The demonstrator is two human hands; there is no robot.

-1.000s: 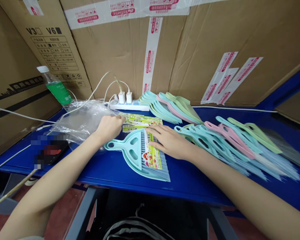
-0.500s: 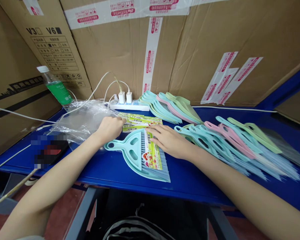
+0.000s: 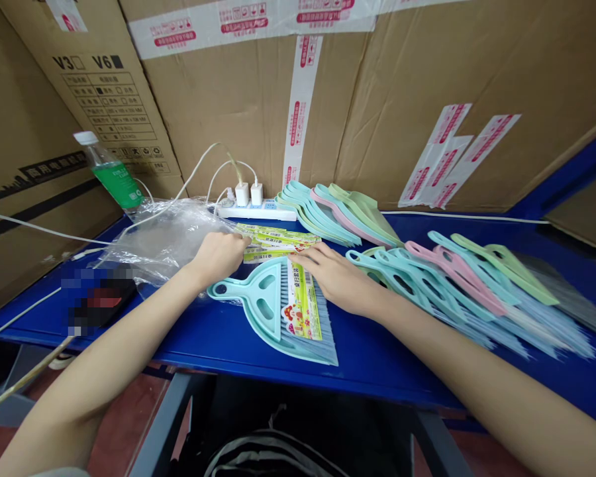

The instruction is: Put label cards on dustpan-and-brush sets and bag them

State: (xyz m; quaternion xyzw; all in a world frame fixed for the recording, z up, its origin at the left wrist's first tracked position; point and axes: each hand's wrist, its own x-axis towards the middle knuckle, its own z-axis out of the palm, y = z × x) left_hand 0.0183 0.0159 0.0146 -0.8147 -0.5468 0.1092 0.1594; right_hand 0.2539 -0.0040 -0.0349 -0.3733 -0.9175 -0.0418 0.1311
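Observation:
A light-blue dustpan (image 3: 265, 334) lies on the blue table with a small brush (image 3: 326, 324) of grey-blue bristles nested in it. Across the bristles rests a printed label card (image 3: 300, 308) in yellow, white and red. My right hand (image 3: 335, 278) lies palm down at the card's upper end, its fingers stretched out toward several more label cards (image 3: 278, 240). Beside the left end of those cards, my left hand (image 3: 221, 257) is closed with its fingers curled under; what they hold, if anything, is hidden. Clear plastic bags (image 3: 163, 232) lie just left of it.
Dustpans (image 3: 338, 215) in blue, pink and green stand stacked at the back. Several brushes (image 3: 457, 278) lie overlapped at right. A power strip (image 3: 258, 211) with chargers and white cables, a tilted bottle (image 3: 114, 175) and a dark, partly blurred object (image 3: 109, 298) occupy the left. Cardboard (image 3: 248, 99) walls the back.
My right hand's fingers have drawn slightly up and away from the label card on the brush. My left hand has hardly moved, and the dustpan and brush lie nearly as before.

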